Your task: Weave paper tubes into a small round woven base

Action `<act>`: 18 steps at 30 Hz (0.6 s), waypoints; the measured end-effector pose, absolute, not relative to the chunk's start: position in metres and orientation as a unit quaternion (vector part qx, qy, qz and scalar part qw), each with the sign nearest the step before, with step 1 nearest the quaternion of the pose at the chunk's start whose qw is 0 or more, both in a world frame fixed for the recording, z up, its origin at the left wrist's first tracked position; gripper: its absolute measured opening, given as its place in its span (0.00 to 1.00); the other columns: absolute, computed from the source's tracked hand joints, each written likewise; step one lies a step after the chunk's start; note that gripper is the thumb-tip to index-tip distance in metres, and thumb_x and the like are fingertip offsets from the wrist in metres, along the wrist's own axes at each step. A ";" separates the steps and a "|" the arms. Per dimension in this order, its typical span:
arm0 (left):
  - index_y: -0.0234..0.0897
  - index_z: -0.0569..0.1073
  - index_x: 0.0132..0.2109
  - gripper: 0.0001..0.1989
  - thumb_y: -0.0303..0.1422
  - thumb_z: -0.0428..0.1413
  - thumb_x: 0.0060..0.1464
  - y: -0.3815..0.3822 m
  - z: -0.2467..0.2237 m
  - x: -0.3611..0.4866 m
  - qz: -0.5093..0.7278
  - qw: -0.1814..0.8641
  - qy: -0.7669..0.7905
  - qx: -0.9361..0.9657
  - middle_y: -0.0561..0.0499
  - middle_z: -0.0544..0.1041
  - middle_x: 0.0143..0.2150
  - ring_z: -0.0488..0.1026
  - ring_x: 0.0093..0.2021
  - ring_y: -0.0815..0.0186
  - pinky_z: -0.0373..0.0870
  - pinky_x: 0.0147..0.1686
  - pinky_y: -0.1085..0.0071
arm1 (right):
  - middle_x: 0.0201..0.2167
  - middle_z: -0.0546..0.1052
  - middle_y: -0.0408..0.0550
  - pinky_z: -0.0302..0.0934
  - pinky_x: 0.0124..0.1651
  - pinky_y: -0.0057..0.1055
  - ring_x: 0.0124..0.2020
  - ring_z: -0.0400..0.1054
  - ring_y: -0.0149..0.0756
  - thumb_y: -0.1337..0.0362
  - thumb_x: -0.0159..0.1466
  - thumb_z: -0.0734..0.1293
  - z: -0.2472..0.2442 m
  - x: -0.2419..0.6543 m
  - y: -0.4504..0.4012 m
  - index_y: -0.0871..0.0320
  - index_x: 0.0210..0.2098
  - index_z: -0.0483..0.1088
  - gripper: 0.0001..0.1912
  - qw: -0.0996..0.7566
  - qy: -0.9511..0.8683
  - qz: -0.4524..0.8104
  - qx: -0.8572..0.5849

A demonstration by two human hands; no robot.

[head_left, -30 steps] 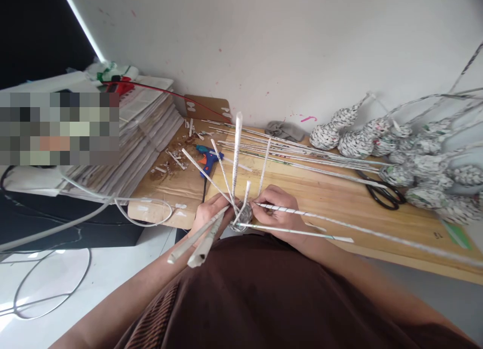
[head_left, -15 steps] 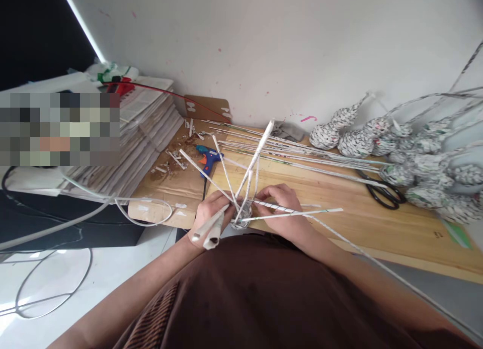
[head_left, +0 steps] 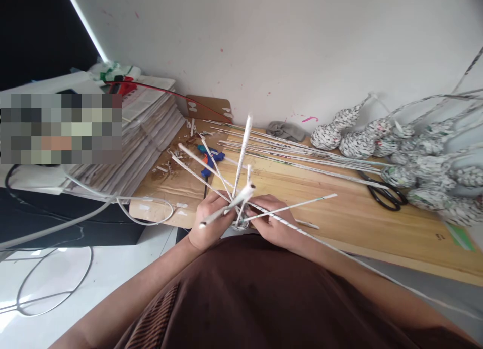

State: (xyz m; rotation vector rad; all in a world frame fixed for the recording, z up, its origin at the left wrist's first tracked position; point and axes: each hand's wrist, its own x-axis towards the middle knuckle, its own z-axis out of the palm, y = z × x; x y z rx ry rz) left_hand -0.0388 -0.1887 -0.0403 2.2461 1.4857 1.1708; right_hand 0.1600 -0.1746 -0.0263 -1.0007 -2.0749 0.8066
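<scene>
Low in the middle of the head view, a small woven paper piece (head_left: 240, 223) sits between both hands, with several rolled paper sticks (head_left: 242, 153) fanning up and out of it. My left hand (head_left: 211, 221) is closed round its left side, beside two thick roll ends. My right hand (head_left: 273, 221) has its fingers bent against the right side, at the base of a long paper strand (head_left: 320, 240) that runs down over the right forearm. The fingertips of both hands are partly hidden by the sticks.
Behind lie long paper sticks (head_left: 302, 155) on the wooden table (head_left: 377, 228), with black scissors (head_left: 388, 194) and woven paper gourds (head_left: 356, 144) at the right. A blue glue gun (head_left: 214, 160), paper scraps and a newspaper stack (head_left: 151, 122) are on the left.
The woven piece has turned, so its upright sticks lean further left and the thick roll ends point differently. My right hand has shifted slightly left and down, closer to the weave.
</scene>
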 end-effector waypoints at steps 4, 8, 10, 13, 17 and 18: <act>0.40 0.79 0.40 0.08 0.28 0.55 0.59 -0.189 -0.036 -0.038 0.392 0.154 0.482 0.768 0.47 0.80 0.41 0.77 0.42 0.62 0.74 0.43 0.69 | 0.38 0.80 0.49 0.70 0.45 0.34 0.39 0.75 0.39 0.69 0.64 0.66 -0.038 0.160 -0.175 0.51 0.43 0.80 0.12 0.374 -0.750 0.361 -0.409; 0.39 0.79 0.38 0.10 0.26 0.54 0.59 -0.190 -0.035 -0.038 0.385 0.149 0.480 0.774 0.48 0.80 0.39 0.76 0.41 0.63 0.73 0.41 0.71 | 0.39 0.81 0.48 0.70 0.47 0.34 0.40 0.76 0.39 0.71 0.63 0.66 -0.042 0.158 -0.172 0.51 0.41 0.80 0.13 0.375 -0.732 0.381 -0.422; 0.38 0.79 0.36 0.09 0.24 0.54 0.57 -0.189 -0.035 -0.037 0.387 0.138 0.490 0.769 0.48 0.80 0.37 0.76 0.39 0.63 0.73 0.40 0.71 | 0.40 0.82 0.47 0.70 0.46 0.35 0.40 0.77 0.39 0.69 0.63 0.67 -0.037 0.156 -0.171 0.51 0.40 0.80 0.11 0.380 -0.720 0.397 -0.425; 0.38 0.78 0.34 0.10 0.24 0.53 0.56 -0.187 -0.033 -0.036 0.381 0.128 0.504 0.764 0.48 0.79 0.36 0.76 0.38 0.63 0.72 0.39 0.69 | 0.39 0.83 0.47 0.71 0.43 0.34 0.38 0.77 0.39 0.66 0.62 0.68 -0.030 0.152 -0.172 0.52 0.38 0.81 0.08 0.390 -0.696 0.415 -0.437; 0.38 0.77 0.31 0.10 0.24 0.52 0.56 -0.186 -0.030 -0.034 0.372 0.130 0.506 0.767 0.48 0.78 0.33 0.75 0.37 0.62 0.72 0.39 0.68 | 0.38 0.83 0.48 0.70 0.42 0.33 0.37 0.77 0.40 0.65 0.61 0.70 -0.026 0.149 -0.177 0.52 0.37 0.81 0.07 0.391 -0.709 0.399 -0.431; 0.38 0.77 0.31 0.10 0.24 0.52 0.56 -0.186 -0.029 -0.033 0.371 0.132 0.507 0.767 0.47 0.78 0.33 0.75 0.37 0.62 0.71 0.39 0.68 | 0.37 0.83 0.48 0.70 0.42 0.32 0.37 0.77 0.40 0.65 0.61 0.69 -0.026 0.149 -0.177 0.52 0.36 0.81 0.07 0.392 -0.713 0.393 -0.429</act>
